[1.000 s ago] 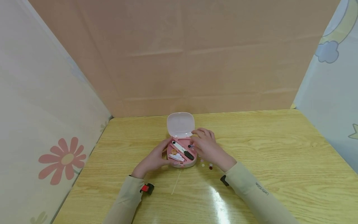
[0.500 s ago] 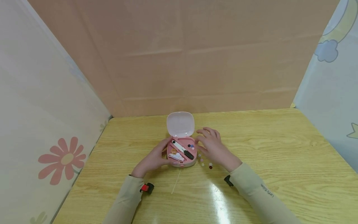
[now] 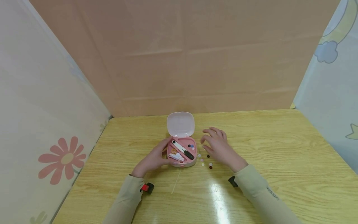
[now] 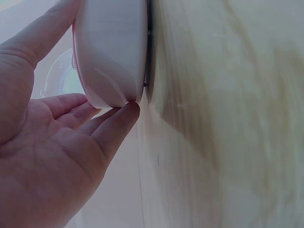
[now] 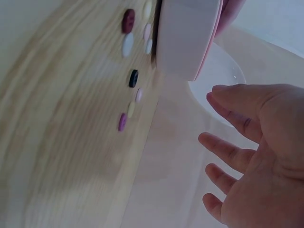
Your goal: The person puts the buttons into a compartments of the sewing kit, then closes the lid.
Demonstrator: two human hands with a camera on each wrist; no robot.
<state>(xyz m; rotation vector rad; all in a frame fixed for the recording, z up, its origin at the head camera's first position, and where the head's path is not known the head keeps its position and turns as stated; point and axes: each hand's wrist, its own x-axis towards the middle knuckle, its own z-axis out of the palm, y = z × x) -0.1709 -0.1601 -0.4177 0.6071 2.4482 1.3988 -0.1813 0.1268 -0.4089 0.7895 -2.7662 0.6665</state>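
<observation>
A small pink box (image 3: 193, 164) stands on the table, its whitish lid (image 3: 181, 124) raised at the back. My left hand (image 3: 152, 160) grips its left side, thumb at the front and fingers farther back; the left wrist view shows fingertips against the wall. Inside, a white tool with a black end (image 3: 183, 149) lies diagonally. A black button (image 3: 189, 145) sits with blue and pale ones in the right compartment. My right hand (image 3: 219, 147) hovers right of the box, fingers apart and loosely bent, holding nothing. Below it lie loose buttons, including a black button (image 5: 134, 78) and a purple button (image 5: 122, 122).
In the box's left compartment are a white-and-pink item (image 3: 176, 157) and a round gold item (image 3: 173, 151). A dark red button (image 3: 210, 167) lies among several others on the table (image 3: 265, 149). A thin pale strip (image 3: 175, 183) lies in front of the box.
My right hand has let go of a blue button in the right compartment and drawn back to the right, uncovering more loose buttons. The left hand and box have stayed put.
</observation>
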